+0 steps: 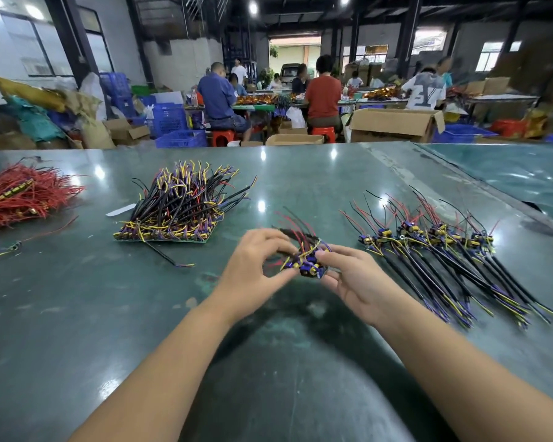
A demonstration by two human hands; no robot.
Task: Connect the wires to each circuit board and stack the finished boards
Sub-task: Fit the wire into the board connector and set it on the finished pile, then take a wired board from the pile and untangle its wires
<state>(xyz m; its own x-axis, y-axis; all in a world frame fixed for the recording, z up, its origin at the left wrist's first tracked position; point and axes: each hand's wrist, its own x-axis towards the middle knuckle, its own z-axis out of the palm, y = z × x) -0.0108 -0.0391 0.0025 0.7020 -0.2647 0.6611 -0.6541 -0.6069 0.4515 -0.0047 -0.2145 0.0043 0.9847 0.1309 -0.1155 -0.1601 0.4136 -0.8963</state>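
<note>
Both hands meet over the middle of the green table [141,314]. Between them is a small circuit board [310,266] with blue and yellow parts and red and black wires sticking up. My left hand [256,266] pinches the board's left side, fingers curled over its wires. My right hand [354,279] cradles it from the right and below, thumb on top. A stack of wired boards [170,215], bristling with black, yellow and purple wires, lies to the left. A row of wire assemblies [434,247] lies fanned out to the right.
A heap of red wires [20,196] sits at the table's far left, with a loose wire [166,256] in front of the stack. Beyond the far edge are cardboard boxes [393,122], blue crates [179,138] and several seated people at other tables.
</note>
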